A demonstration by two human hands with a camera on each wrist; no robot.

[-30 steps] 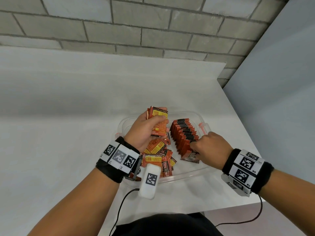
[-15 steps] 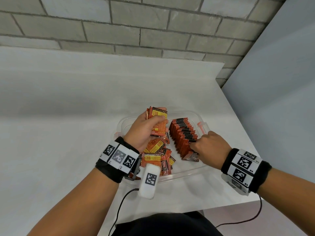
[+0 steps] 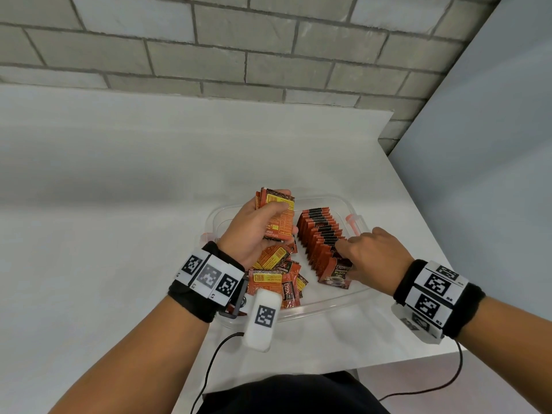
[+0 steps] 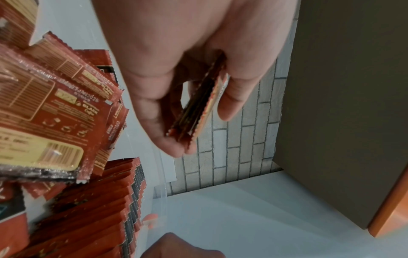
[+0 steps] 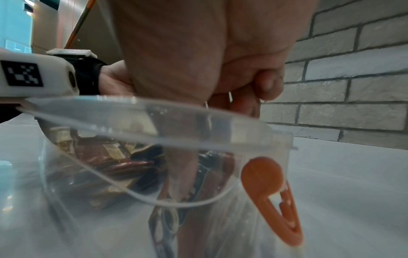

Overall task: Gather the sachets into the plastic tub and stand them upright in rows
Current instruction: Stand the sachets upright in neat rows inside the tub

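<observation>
Left hand [image 3: 257, 231] holds a small stack of sachets [image 3: 276, 218] above the plastic tub [image 3: 328, 303] on the desk [image 3: 119, 234], fingers [image 4: 234, 97] and thumb clamped on its flat faces. Right hand [image 3: 373, 255] pinches the nearest sachet [image 3: 336, 274] of the upright row [image 3: 319, 234]. Loose sachets [image 3: 277, 276] lie in the tub's left half. Judged light, thin, pliable and glossy, so liable to slip and topple; best gripped across the faces, near the top edge.

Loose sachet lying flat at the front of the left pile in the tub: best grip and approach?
Probably pinch the loose sachet by its near short edge, coming from above and the near side. It lies flat on the pile, so only its edges offer a bite; the tub rim is low there, and the upright row blocks the right.
</observation>
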